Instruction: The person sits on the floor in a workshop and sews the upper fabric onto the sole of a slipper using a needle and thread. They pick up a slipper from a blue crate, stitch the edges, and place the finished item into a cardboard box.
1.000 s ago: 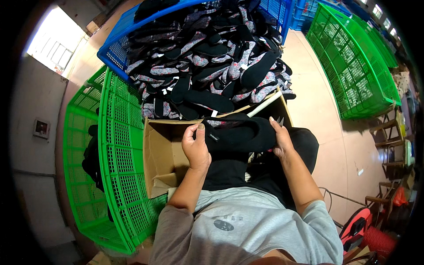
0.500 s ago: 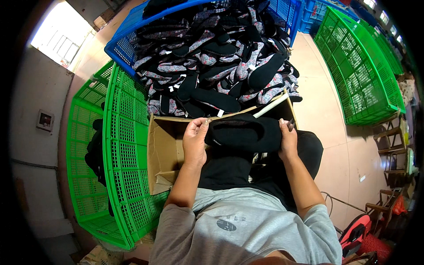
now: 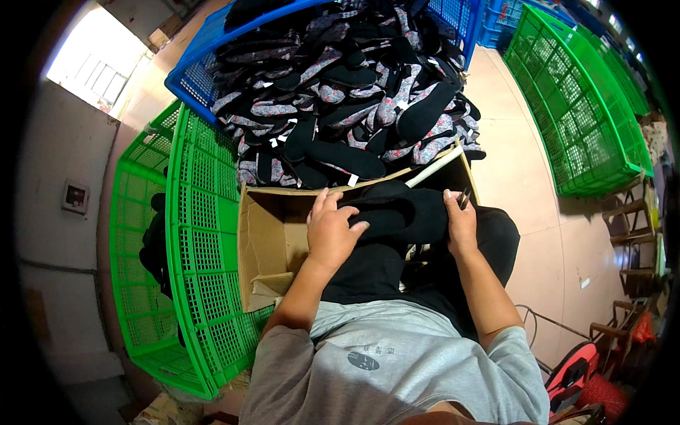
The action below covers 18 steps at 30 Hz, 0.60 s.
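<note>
Green crate [image 3: 205, 255] beside cardboard box [image 3: 263, 244] — slipper [image 3: 428, 214] near.

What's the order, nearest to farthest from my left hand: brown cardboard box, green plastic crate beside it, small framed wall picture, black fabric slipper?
In the head view, from your left hand:
1. Black fabric slipper: at the fingers, extending right.
2. Brown cardboard box: just left.
3. Green plastic crate: farther left, beside the box.
4. Small framed wall picture: far left.
</note>
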Available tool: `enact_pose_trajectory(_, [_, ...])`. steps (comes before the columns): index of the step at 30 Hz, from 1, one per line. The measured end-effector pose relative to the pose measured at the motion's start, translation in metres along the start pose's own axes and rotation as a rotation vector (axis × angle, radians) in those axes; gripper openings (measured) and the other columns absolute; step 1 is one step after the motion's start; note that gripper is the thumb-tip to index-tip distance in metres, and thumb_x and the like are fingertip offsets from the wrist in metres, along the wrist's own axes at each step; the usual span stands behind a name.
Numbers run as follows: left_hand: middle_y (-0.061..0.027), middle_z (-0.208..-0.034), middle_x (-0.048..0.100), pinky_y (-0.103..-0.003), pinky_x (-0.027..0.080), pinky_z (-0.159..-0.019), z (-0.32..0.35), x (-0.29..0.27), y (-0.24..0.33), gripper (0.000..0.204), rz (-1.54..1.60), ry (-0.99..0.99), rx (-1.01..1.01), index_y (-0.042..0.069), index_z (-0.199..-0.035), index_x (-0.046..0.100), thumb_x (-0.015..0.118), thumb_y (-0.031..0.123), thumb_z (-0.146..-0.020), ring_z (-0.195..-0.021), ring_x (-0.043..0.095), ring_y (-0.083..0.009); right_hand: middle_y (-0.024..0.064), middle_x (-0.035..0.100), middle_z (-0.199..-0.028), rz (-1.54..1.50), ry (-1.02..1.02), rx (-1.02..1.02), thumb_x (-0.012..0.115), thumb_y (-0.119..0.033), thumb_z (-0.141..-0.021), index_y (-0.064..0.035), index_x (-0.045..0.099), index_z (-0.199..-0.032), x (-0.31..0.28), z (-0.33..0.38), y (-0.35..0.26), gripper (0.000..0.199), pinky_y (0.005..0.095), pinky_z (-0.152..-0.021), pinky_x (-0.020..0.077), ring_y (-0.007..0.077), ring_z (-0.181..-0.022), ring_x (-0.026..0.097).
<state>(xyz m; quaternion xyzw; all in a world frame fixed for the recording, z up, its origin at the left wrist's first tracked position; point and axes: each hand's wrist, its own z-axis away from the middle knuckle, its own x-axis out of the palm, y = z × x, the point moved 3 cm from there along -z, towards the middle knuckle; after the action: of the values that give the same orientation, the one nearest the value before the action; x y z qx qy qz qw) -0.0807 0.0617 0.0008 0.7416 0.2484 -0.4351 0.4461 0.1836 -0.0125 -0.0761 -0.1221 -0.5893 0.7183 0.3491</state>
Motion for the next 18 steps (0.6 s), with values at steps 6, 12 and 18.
enact_pose_trajectory(6, [-0.0117,-0.125,0.058,-0.048,0.038,-0.103,-0.003,0.025,-0.001,0.029,0.023,-0.029,-0.085,0.009,-0.090,0.073,0.084,0.022,-0.066,-0.131,0.042,-0.0334,-0.0028,0.058,-0.082,0.030,0.030,0.054,0.068,-0.026,-0.093,-0.0060,0.062,-0.094,0.000,0.001,-0.004,0.021,0.0250,-0.070,0.0429,0.0077,-0.076,0.050])
enact_pose_trajectory(12, [-0.0161,-0.122,0.059,-0.047,0.039,-0.104,-0.003,0.036,-0.005,0.015,0.075,-0.003,-0.063,0.007,-0.085,0.073,0.077,0.014,-0.073,-0.127,0.046,-0.0390,-0.0020,0.058,-0.083,0.056,0.030,0.060,0.068,-0.026,-0.092,-0.0055,0.063,-0.096,0.003,0.004,-0.009,0.022,0.0255,-0.071,0.0432,0.0082,-0.076,0.050])
enact_pose_trajectory(18, [-0.0165,-0.120,0.059,-0.045,0.038,-0.105,-0.005,0.030,-0.010,0.006,0.263,0.136,0.071,0.005,-0.081,0.068,0.071,0.008,-0.077,-0.125,0.049,-0.0388,-0.0016,0.059,-0.083,0.035,0.027,0.058,0.068,-0.027,-0.092,-0.0053,0.063,-0.096,0.004,0.005,-0.013,0.022,0.0257,-0.072,0.0436,0.0084,-0.077,0.051])
